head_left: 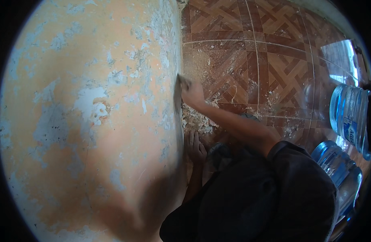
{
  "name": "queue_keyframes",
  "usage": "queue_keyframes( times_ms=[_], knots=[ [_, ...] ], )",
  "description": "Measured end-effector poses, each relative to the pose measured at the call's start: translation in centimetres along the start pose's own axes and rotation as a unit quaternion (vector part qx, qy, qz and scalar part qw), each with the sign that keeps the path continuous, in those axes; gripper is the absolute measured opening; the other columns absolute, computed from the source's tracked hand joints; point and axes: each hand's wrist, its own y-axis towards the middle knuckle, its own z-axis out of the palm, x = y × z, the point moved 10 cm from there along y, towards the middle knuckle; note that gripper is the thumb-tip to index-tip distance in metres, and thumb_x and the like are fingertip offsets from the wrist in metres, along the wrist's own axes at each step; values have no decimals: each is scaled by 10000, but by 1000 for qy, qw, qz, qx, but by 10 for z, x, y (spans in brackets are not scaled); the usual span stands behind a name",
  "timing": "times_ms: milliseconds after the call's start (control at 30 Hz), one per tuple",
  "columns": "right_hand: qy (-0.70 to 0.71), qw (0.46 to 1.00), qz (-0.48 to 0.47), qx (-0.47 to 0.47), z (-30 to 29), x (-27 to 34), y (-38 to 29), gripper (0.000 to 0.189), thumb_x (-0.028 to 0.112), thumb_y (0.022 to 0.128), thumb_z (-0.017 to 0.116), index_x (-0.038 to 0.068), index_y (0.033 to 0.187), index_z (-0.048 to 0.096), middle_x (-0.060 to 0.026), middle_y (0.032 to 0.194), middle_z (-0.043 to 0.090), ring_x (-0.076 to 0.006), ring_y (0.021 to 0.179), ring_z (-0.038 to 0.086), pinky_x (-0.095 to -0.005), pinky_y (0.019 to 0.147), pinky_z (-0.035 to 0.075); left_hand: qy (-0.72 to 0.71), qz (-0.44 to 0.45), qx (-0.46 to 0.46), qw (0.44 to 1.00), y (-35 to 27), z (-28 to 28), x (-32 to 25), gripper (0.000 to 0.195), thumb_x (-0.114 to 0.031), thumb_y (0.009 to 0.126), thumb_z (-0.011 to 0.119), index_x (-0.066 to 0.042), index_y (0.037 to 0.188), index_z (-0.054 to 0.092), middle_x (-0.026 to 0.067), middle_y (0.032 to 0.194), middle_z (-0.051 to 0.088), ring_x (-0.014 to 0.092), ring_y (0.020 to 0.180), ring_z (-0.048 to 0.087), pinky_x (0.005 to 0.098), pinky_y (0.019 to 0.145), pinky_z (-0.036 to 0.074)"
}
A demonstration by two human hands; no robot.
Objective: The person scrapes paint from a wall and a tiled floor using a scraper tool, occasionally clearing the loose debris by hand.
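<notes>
My right hand (193,94) grips a small scraper (180,79), its dark blade set against the foot of the plastered wall (113,169). Blur hides most of the tool's handle. Closer to my body, my left hand (197,150) is empty, fingers stretched out low beside the wall; whether it presses on wall or floor I cannot tell. Between the two hands lies a heap of paint and plaster flakes (203,122). Yellow-orange paint on the wall is patchy, with pale grey and white areas showing. One chipped hole (100,111) exposes rough plaster.
Brown floor tiles (286,72) with a parquet pattern carry scattered dust and chips. Large clear-blue plastic water bottles stand or lie at the right: one bottle (348,116) farther off, another (335,165) by my sleeve. My shoe (220,152) is close to the debris.
</notes>
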Motion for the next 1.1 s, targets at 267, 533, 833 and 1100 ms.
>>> queue_keyframes(
  times_ms=[267, 533, 833, 1100],
  knots=[
    [45, 999, 10, 7, -9, 22, -42, 351, 117, 879, 540, 35, 1207, 632, -265, 657, 581, -319, 557, 625, -410, 543, 459, 16, -2, 11, 1000, 7, 3, -1, 418, -98, 879, 429, 48, 1246, 564, 237, 1296, 548, 456, 1247, 463, 553, 1102, 316],
    [54, 997, 44, 39, 9, 46, -93, 399, 98, 900, 489, 59, 1286, 580, -280, 761, 615, -312, 594, 628, -401, 571, 467, 0, -79, 14, 997, -35, 19, 39, 386, -115, 895, 444, 47, 1213, 590, 259, 1274, 553, 460, 1246, 461, 548, 1088, 329],
    [113, 992, 53, 5, -2, 34, -90, 417, 68, 892, 473, 54, 1296, 576, -247, 670, 587, -147, 514, 513, -334, 521, 433, 31, -29, 27, 999, -18, 21, 23, 353, -100, 918, 460, 88, 1189, 585, 287, 1290, 531, 466, 1221, 478, 495, 1084, 345],
    [154, 984, 86, 15, -4, 34, -59, 444, 58, 857, 495, 53, 1298, 546, -289, 909, 634, -440, 820, 637, -415, 685, 505, 41, -5, 0, 999, -5, 14, 9, 346, -105, 892, 465, 86, 1150, 594, 284, 1223, 568, 439, 1150, 541, 530, 1048, 382]
  ],
)
